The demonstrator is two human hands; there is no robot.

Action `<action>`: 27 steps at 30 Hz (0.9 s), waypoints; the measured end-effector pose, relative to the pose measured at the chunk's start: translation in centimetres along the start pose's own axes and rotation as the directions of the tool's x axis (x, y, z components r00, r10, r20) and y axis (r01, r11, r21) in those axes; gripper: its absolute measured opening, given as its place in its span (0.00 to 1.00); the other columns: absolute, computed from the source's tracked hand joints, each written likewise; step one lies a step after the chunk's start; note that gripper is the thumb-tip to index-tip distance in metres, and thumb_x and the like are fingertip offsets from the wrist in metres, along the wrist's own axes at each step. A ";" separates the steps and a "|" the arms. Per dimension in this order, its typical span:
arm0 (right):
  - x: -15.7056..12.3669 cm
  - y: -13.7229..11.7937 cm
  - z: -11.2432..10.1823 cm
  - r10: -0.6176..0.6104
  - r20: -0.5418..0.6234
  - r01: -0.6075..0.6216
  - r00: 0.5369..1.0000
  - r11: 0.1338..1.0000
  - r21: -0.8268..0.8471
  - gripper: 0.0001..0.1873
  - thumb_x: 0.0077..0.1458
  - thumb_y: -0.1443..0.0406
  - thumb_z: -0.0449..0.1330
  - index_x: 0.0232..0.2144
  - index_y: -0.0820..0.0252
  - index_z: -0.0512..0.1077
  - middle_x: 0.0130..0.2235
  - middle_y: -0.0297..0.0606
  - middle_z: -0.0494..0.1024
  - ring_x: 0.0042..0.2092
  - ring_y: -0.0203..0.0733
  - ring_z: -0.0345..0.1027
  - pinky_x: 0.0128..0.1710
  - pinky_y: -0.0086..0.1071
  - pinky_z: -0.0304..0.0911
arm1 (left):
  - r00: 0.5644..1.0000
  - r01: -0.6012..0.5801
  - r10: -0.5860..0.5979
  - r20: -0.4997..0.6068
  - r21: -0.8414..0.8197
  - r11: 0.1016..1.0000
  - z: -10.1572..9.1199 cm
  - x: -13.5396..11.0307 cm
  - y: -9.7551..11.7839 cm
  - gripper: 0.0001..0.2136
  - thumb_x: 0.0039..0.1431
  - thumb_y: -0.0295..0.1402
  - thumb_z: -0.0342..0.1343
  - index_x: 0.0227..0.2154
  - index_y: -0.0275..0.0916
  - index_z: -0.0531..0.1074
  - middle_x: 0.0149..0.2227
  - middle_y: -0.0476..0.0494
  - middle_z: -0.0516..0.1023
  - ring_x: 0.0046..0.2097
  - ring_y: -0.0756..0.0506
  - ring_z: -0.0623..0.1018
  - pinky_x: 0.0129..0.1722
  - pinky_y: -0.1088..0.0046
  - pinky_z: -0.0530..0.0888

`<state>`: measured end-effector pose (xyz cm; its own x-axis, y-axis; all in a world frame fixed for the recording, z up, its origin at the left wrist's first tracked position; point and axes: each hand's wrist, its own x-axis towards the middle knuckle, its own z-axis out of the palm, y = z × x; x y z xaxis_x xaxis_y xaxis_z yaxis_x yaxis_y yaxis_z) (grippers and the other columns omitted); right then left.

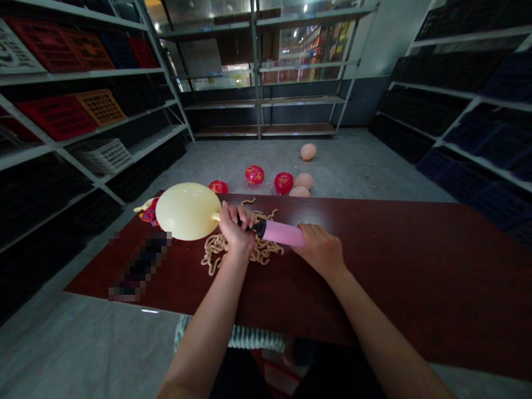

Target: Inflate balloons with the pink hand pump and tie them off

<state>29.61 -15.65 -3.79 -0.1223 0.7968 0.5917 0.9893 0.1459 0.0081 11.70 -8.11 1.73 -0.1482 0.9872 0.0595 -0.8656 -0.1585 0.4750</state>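
Observation:
A pink hand balloon pump point(284, 233) with a black nozzle end is held level over the table. My right hand point(323, 249) is wrapped round its pink barrel at the right end. My left hand point(238, 226) closes round the black nozzle end and the neck of a pale yellow balloon point(188, 211). The balloon is swollen and points left, away from the pump. Under and around my left hand lies a pile of limp, beige uninflated long balloons point(216, 249). The nozzle tip itself is hidden by my fingers.
On the dark red table point(394, 277), red and yellow limp balloons point(148, 214) lie behind the yellow one, and a blurred dark oblong point(143, 263) lies at left. Red balloons point(254, 175) and peach balloons point(308, 151) rest on the floor beyond. Shelves with crates point(58, 117) stand around.

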 end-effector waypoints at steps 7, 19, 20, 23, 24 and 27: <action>0.2 0.9 -0.1 -0.052 0.001 0.052 0.999 0.992 -0.119 0.13 0.56 0.59 0.61 0.42 0.59 0.72 0.36 0.38 0.79 0.37 0.42 0.69 0.33 0.33 0.52 | 0.994 -0.020 0.019 -0.110 -0.010 1.000 -0.2 0.4 1.2 0.24 0.69 0.34 0.42 0.14 0.38 0.51 0.13 0.53 0.56 0.13 0.55 0.51 0.15 0.76 0.51; -0.5 6.6 -0.9 -0.080 -0.032 0.071 0.996 0.973 -0.220 0.13 0.58 0.60 0.59 0.43 0.62 0.72 0.40 0.44 0.78 0.41 0.47 0.67 0.41 0.36 0.56 | 0.995 -0.075 0.072 -0.075 -0.029 0.997 -1.3 1.5 4.7 0.22 0.67 0.32 0.44 0.17 0.39 0.47 0.15 0.54 0.53 0.14 0.56 0.51 0.16 0.77 0.50; -0.6 7.0 -0.9 -0.071 -0.046 0.060 0.996 0.977 -0.205 0.13 0.59 0.61 0.59 0.44 0.63 0.72 0.40 0.44 0.78 0.41 0.47 0.67 0.41 0.36 0.57 | 0.995 -0.078 0.076 -0.064 -0.032 0.996 -1.2 1.3 4.8 0.22 0.67 0.32 0.44 0.17 0.39 0.46 0.15 0.54 0.52 0.14 0.56 0.50 0.16 0.77 0.50; -0.7 7.4 -0.7 -0.012 -0.082 0.002 0.997 0.993 -0.119 0.13 0.58 0.62 0.59 0.44 0.63 0.71 0.42 0.45 0.78 0.43 0.48 0.67 0.42 0.36 0.60 | 0.995 -0.098 0.098 -0.018 -0.023 0.995 -0.7 0.8 4.8 0.22 0.66 0.32 0.46 0.17 0.39 0.44 0.15 0.54 0.52 0.14 0.56 0.50 0.16 0.77 0.49; -0.7 7.3 -0.6 0.012 -0.092 -0.021 0.996 0.996 -0.092 0.14 0.57 0.63 0.59 0.45 0.63 0.71 0.42 0.45 0.78 0.43 0.48 0.67 0.42 0.36 0.60 | 0.994 -0.106 0.106 0.001 -0.018 0.994 -0.5 0.6 4.8 0.23 0.66 0.33 0.47 0.17 0.39 0.43 0.15 0.55 0.51 0.14 0.56 0.50 0.16 0.77 0.49; -0.4 6.7 -0.1 0.067 -0.116 -0.073 0.991 0.996 -0.054 0.14 0.55 0.64 0.60 0.44 0.62 0.71 0.42 0.45 0.78 0.44 0.49 0.66 0.43 0.37 0.61 | 0.991 -0.133 0.133 0.032 -0.004 0.991 0.0 0.1 4.6 0.24 0.65 0.33 0.48 0.17 0.39 0.42 0.14 0.55 0.50 0.14 0.56 0.49 0.15 0.77 0.48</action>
<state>36.26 -15.09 -3.88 -0.0458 0.7315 0.6803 0.9985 0.0550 0.0081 7.69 -8.73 3.93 -0.2469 0.9574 0.1500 -0.8401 -0.2887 0.4592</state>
